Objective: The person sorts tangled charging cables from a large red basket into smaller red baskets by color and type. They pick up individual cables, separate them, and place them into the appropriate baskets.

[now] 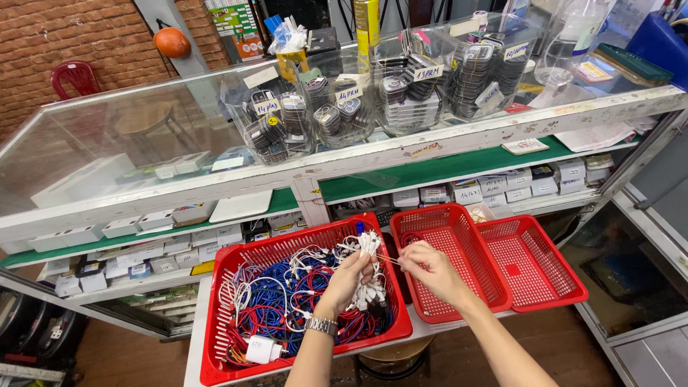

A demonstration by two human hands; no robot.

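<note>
My left hand (349, 278), with a metal watch on its wrist, grips a bundle of white cables (370, 261) upright over a large red basket (222, 326). The basket is full of tangled blue, red and white cables (276, 304). My right hand (428, 266) is just to the right of the bundle, its fingers pinched on a thin tie or band that runs to the bundle's top. Below the right hand stands a red basket (466, 229) that looks bare inside.
A third, shallower red basket (545, 269) lies at the right. All three rest on a white shelf in front of a glass display counter (143, 136) with boxes inside. Clear bins of small packaged items (401, 86) stand on the counter top. Brick wall at far left.
</note>
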